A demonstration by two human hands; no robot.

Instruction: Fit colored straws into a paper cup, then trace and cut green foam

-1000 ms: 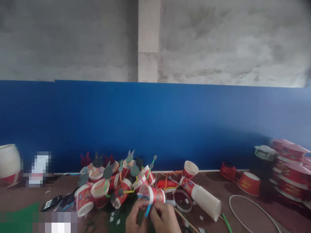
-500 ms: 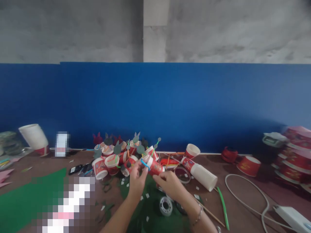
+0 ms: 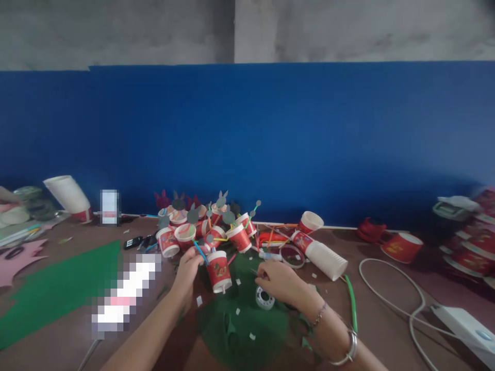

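Note:
My left hand is closed at the rim of a red and white paper cup, holding it tilted above the table. A blue straw crosses the cup's rim beside my fingers, and a small pale stub pokes out below the base. To the right, my right hand has its fingers pinched together; a thin sliver shows at the tips, too small to name. Just under that hand lies a white ring-shaped spool. A small clear tube rests behind it.
Decorated paper cups with straws and animal-head cutouts crowd the back. Stacked cups lie at right, near a green strip and a white cable. Green sheet spreads at left; paper scraps dot the table.
The cup has come lower and nearer, turning base-down in my left hand. My right hand has left the cup and moved right, over the spool. The view has tilted down.

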